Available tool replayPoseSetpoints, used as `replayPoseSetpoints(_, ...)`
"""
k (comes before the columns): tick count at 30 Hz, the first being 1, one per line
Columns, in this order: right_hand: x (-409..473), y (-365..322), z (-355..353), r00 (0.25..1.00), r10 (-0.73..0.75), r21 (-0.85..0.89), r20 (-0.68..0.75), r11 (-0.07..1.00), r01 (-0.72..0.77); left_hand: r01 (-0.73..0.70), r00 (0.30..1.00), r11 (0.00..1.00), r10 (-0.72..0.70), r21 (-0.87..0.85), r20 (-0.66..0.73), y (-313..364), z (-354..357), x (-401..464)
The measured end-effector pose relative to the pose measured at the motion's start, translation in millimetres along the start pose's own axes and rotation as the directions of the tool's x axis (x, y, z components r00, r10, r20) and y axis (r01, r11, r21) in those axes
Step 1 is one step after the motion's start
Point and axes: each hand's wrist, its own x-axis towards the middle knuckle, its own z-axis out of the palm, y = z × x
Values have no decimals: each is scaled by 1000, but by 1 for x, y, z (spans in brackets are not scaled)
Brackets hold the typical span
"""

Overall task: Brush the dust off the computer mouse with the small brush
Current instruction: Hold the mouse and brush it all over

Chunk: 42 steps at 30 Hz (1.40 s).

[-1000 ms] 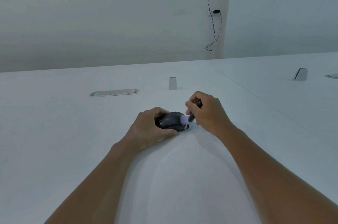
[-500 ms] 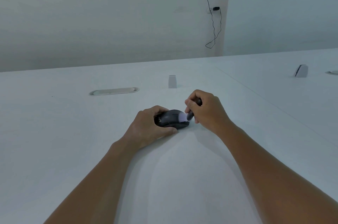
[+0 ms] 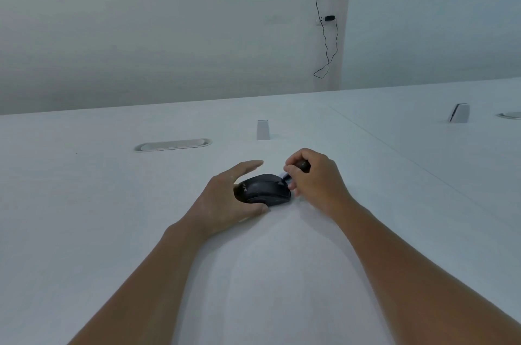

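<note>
A black computer mouse lies on the white table, its front end pointing right. My left hand steadies it from the left side, thumb against the near edge and fingers stretched out flat behind it. My right hand is closed around the dark handle of a small brush. The pale bristles touch the mouse's front right end; most of the brush is hidden inside my fist.
A long oval cable grommet is set into the table behind and to the left. A small white upright block stands behind the mouse, another at far right. A wall with a hanging cable closes the back.
My left fingers have lifted off the top of the mouse and now stretch out flat behind it. The brush tip has shifted from the mouse's side to its front right end.
</note>
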Motion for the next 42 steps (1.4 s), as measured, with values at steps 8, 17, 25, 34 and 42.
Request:
replayPoseSetpoints(8,-3,-14,-5,996,-79,176,-46,981,86,-179,983,984,179,22,-32,3,4,-5)
replayPoseSetpoints(17,-3,-20,-11,985,-174,28,-14,984,174,-221,969,967,233,126,-86,10,7,-7)
replayPoseSetpoints(25,-14,-43,-3,941,-330,129,82,939,318,-152,976,982,167,115,-137,9,10,-2)
replayPoseSetpoints(34,-14,-37,-3,920,-375,17,116,927,376,-130,973,979,157,160,-167,3,9,3)
replayPoseSetpoints(42,-17,-45,-3,915,-359,73,181,933,352,-61,984,990,81,129,-156,1,7,5)
